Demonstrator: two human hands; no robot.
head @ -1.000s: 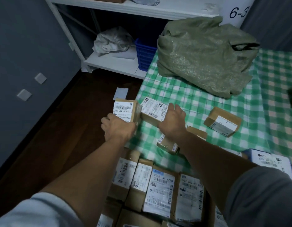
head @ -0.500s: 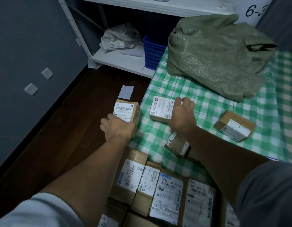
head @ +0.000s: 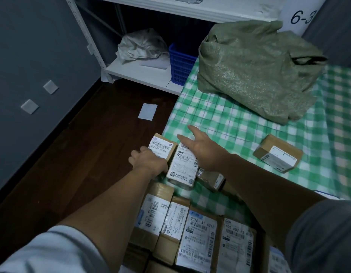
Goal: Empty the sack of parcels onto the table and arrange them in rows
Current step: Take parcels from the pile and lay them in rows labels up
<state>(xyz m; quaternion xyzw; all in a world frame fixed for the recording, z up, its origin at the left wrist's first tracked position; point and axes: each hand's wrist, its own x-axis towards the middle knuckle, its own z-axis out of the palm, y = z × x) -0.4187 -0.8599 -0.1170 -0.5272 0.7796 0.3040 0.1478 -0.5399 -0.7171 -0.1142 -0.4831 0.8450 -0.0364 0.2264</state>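
right hand [head: 202, 151]: let go of white parcel [head: 182, 166]; fingers now spread
left hand [head: 148, 162]: grips brown parcel [head: 162, 147]
table [head: 219, 115]: checked cloth under sack [head: 255, 69]
room: shelf [head: 139, 74] beyond sack

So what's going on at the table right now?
A person is lining up parcels on the checked table. The left hand grips a labelled box at the table's left edge; the right hand lies open over the white-labelled parcel beside it. A row of parcels sits nearer the person, one brown box lies apart to the right, and the green sack rests at the far end.
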